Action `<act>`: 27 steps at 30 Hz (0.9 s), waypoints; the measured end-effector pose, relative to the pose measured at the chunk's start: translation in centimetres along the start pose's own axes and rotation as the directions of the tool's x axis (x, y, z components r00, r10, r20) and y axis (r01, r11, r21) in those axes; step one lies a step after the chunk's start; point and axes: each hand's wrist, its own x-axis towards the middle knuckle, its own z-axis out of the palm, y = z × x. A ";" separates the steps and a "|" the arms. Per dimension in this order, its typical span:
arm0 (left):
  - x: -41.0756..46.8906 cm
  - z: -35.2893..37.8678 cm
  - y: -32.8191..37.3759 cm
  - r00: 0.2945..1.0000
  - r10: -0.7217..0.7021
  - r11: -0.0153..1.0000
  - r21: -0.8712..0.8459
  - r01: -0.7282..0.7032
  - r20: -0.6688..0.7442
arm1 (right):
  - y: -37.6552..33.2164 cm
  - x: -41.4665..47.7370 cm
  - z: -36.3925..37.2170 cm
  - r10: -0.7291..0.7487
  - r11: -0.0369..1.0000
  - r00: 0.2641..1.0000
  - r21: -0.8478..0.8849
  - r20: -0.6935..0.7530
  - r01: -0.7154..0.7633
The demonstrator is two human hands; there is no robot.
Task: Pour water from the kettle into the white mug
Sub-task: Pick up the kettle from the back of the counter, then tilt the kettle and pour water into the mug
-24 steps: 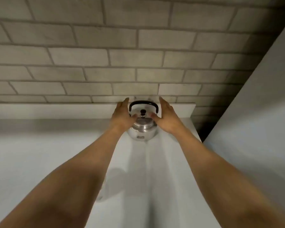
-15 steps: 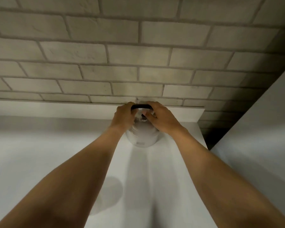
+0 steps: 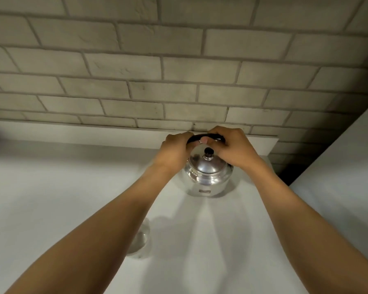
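I am gripping the kettle handle with both fists, left hand and right hand; mug, perhaps, sitting under my left forearm.

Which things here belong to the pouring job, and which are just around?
For the job: kettle, its black handle, left hand, right hand, white mug partly hidden under the left forearm.
Just around: counter, brick wall.

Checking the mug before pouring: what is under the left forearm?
A pale mug stands on the white counter, its near side showing. The left forearm covers the rest, so its inside cannot be seen.
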 end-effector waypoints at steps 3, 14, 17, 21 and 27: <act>-3.1 -1.7 1.2 0.995 0.091 0.996 0.006 -0.090 -0.052 | -2.9 -2.3 -1.1 0.004 1.000 0.998 -0.026 -0.068 -0.005; -16.6 -1.7 -0.3 0.962 0.219 0.952 -0.180 -0.247 -0.160 | -9.2 -12.6 -1.7 0.009 1.000 0.987 -0.015 -0.161 -0.012; -20.9 -0.5 -1.3 0.910 0.368 0.919 -0.072 -0.387 -0.193 | -10.5 -14.6 -1.5 0.017 1.000 0.985 -0.001 -0.172 -0.017; -24.0 1.0 -1.6 0.893 0.443 0.896 0.061 -0.439 -0.078 | -11.9 -16.5 -1.1 0.021 1.000 0.989 -0.013 -0.147 -0.023; -26.2 1.7 -1.3 0.930 0.367 0.898 0.270 -0.347 -0.023 | -12.7 -18.6 -0.8 0.026 1.000 0.994 -0.009 -0.109 -0.027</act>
